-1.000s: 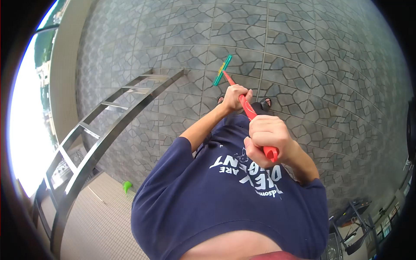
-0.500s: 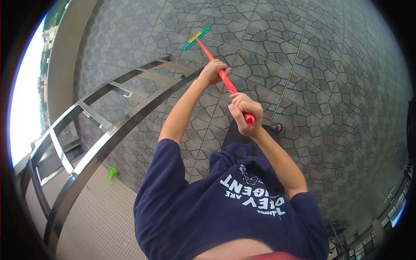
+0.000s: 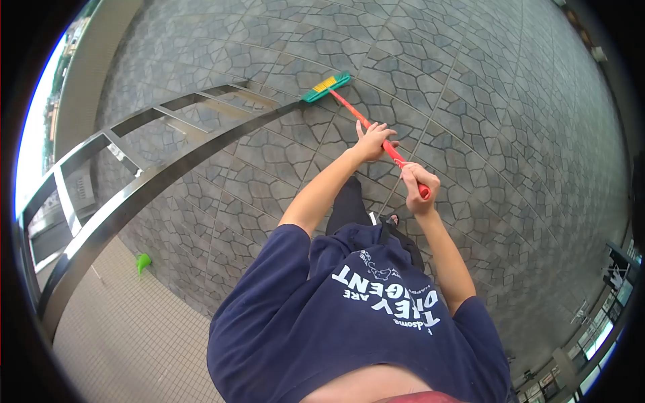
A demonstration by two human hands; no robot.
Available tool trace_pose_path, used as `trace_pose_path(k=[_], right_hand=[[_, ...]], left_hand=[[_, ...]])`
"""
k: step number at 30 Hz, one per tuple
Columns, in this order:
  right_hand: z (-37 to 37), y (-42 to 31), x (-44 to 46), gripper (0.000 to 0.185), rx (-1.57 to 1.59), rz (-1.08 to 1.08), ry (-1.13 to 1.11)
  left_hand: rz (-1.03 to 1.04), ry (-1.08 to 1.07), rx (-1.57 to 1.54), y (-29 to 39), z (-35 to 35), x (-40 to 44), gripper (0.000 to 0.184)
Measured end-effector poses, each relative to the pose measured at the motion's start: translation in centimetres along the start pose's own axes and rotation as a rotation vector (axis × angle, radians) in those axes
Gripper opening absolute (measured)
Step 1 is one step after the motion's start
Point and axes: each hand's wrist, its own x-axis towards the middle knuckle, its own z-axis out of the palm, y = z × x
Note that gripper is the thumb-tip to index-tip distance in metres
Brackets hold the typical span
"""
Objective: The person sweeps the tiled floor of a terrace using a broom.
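A broom point(image 3: 346, 104) with a red handle slants up and to the left, away from my body. Its green head point(image 3: 310, 95) with a yellow middle part is by the far end of the metal ladder's near rail; whether they touch I cannot tell. My right hand point(image 3: 420, 186) is closed round the top end of the handle. Lower on the handle is my left hand point(image 3: 373, 142), holding it loosely with some fingers stretched out.
The metal ladder point(image 3: 201, 154) curves along my left side. Grey stone-patterned floor point(image 3: 484, 154) spreads ahead and right. A green object point(image 3: 143, 262) lies by the edge of the small-tiled surface point(image 3: 134, 322). A low wall point(image 3: 87, 87) runs at the far left.
Both hands have shifted right and down in view with the broom. The broom head has come nearer and to the right, and the yellow part shows broader. The left hand's fingers have loosened.
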Motion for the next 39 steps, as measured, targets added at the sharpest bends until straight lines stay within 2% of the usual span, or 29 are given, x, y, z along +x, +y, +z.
trace_pose_path(k=[2, 3, 4, 6, 9, 10, 12, 13, 14, 16, 17, 18, 20, 21, 24, 25, 28, 29, 30, 34, 36, 39], right_hand=[[-6.1, -2.3, -3.4, 0.024, -0.007, 0.091, 0.094], [-9.6, -3.3, -5.6, 0.024, -0.001, 0.142, 0.106], [-12.8, -4.2, -8.0, 0.024, 0.009, 0.184, 0.126], [-17.6, -6.1, -12.4, 0.021, -0.046, 0.054, 0.129], [-21.6, -11.1, -18.1, 0.021, -0.212, 0.006, 0.033], [-22.9, -12.5, -19.9, 0.024, -0.256, -0.006, -0.040], [-25.9, -14.6, -23.0, 0.026, -0.268, 0.040, 0.072], [-27.3, -15.4, -24.2, 0.023, -0.337, 0.012, 0.069], [-27.8, -16.6, -24.8, 0.022, -0.383, -0.007, 0.032], [-26.9, -18.7, -25.2, 0.019, -0.471, -0.037, -0.055], [-25.4, -18.1, -25.6, 0.024, -0.468, -0.086, -0.045], [-23.7, -17.7, -25.9, 0.029, -0.469, -0.139, -0.032], [-21.6, -19.3, -26.9, 0.017, -0.443, -0.156, -0.074], [-20.7, -20.6, -27.4, 0.018, -0.435, -0.235, -0.073], [-17.9, -24.1, -28.8, 0.021, -0.279, -0.285, -0.238], [-15.7, -24.6, -29.0, 0.039, -0.182, -0.362, -0.141], [-10.0, -24.6, -29.9, 0.037, -0.054, -0.387, -0.104], [-8.1, -24.5, -29.9, 0.037, 0.041, -0.339, -0.165], [-5.7, -24.2, -30.1, 0.039, 0.139, -0.274, -0.182], [2.9, -22.8, -28.8, 0.038, 0.279, -0.245, -0.313], [6.8, -22.3, -28.2, 0.035, 0.348, -0.260, -0.367], [12.6, -20.3, -27.2, 0.032, 0.487, -0.294, -0.344]], left_hand=[[0.044, 0.041, -0.082, 6.4, 4.9, 0.2, 0.067], [0.149, 0.023, -0.038, 8.4, 7.6, 0.1, 0.080], [0.280, -0.071, -0.096, 11.0, 8.1, -0.3, 0.074], [0.455, -0.286, -0.180, 13.7, 11.0, -0.2, 0.062], [0.640, -0.218, 0.048, 17.7, 18.7, -2.1, 0.037], [0.691, -0.265, -0.040, 20.0, 20.9, -2.6, 0.030], [0.782, -0.364, -0.214, 25.1, 25.4, -3.7, 0.019], [0.733, -0.336, -0.352, 28.3, 26.9, -5.0, 0.019], [0.700, -0.250, -0.340, 30.3, 28.4, -6.3, 0.020], [0.685, -0.192, -0.303, 32.5, 29.7, -8.8, 0.017], [0.702, -0.202, -0.424, 32.7, 30.1, -9.6, 0.015], [0.707, -0.206, -0.418, 31.8, 31.3, -10.1, 0.017], [0.677, -0.208, -0.330, 32.3, 29.8, -13.2, 0.022], [0.706, -0.131, -0.388, 32.0, 29.4, -14.9, 0.028], [0.659, -0.095, -0.350, 30.7, 24.3, -20.8, 0.026], [0.634, -0.031, -0.310, 29.3, 23.4, -22.8, 0.025], [0.408, 0.012, -0.360, 23.9, 18.6, -28.7, 0.019], [0.372, 0.080, -0.379, 21.6, 16.7, -30.6, 0.017], [0.301, 0.090, -0.342, 19.4, 14.5, -32.2, 0.016], [0.153, 0.309, -0.151, 7.9, 9.0, -38.3, 0.014], [0.134, 0.429, -0.032, 2.9, 6.0, -40.8, 0.013], [0.292, 0.646, 0.072, -4.6, 1.9, -41.3, 0.015]])
